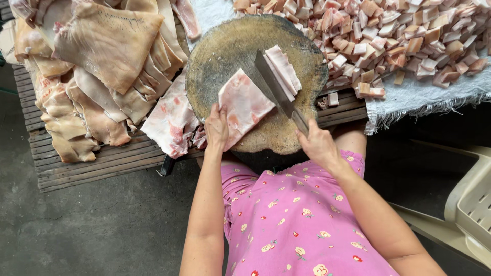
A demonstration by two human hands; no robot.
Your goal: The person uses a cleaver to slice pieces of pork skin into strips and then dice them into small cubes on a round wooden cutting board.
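Observation:
A round wooden chopping block [225,48] lies on a slatted wooden bench. On it rests a pale pink slab of pork fat [244,105]; my left hand [216,129] presses down on its near left edge. My right hand [317,144] grips the handle of a cleaver [273,84], whose blade stands between the slab and two or three cut strips [284,69] lying to the right of the blade.
A heap of large pork skin sheets [97,66] covers the bench at left, one piece [171,120] hanging by the block. A pile of small cut cubes [404,36] lies on a white cloth [424,94] at right. A beige plastic chair [468,204] stands lower right.

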